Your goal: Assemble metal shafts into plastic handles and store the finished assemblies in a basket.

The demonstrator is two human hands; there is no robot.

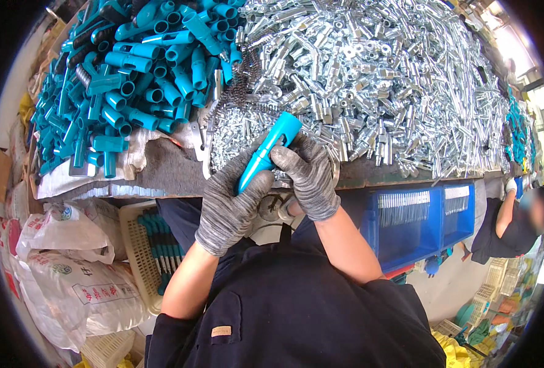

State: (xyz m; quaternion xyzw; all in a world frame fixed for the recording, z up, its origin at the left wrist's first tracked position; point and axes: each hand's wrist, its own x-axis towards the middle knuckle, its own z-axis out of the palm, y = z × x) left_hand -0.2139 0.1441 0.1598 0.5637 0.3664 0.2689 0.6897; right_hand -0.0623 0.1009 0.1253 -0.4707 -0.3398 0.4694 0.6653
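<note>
A teal tubular housing (262,158) with a slot in its side is tilted between my hands, its upper end leaning right. My left hand (228,208), in a grey striped knit glove, wraps round its lower part. My right hand (311,178), gloved alike, grips it from the right with the thumb on its side near the slot. The fingers behind the tube are hidden. Just beyond my hands lies a tray of small metal parts (238,130), with dark coil springs (242,80) heaped behind it.
Teal housings (155,73) pile up at the far left, shiny metal fittings (370,80) across the right. Below the bench edge stand a cream basket of teal-handled pieces (138,245), white sacks (79,288) and a blue bin of metal rods (403,230). Another person (508,227) is at far right.
</note>
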